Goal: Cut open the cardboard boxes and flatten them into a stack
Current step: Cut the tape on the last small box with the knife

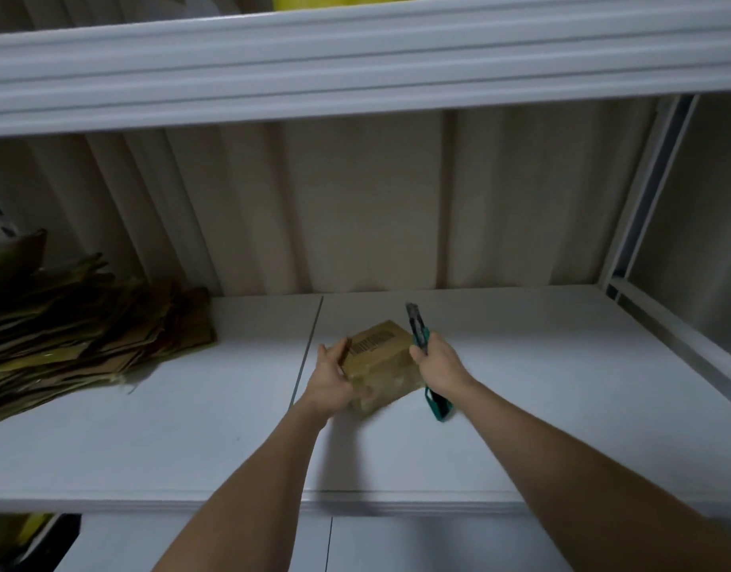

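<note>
Two bare forearms reach in from the near edge of a white shelf (520, 406). The left hand (328, 375) holds the left side of a small cardboard box (380, 357), fingers curled around its near-left corner. The right hand (436, 365) is closed round a teal-handled utility knife (417, 332), the blade end pointing up and away past the box's right edge; the handle's tail shows below the wrist.

The box lies between the two hands, on the shelf, apparently still closed, so the cut looks yet to be made. Well to the left of the left hand sits a stack of flattened cardboard (79, 336), so the job seems well advanced.

The stack runs off the left edge of view. The box's label is blurred, any tape seam is hard to make out, and whether the blade is extended I cannot tell.
</note>
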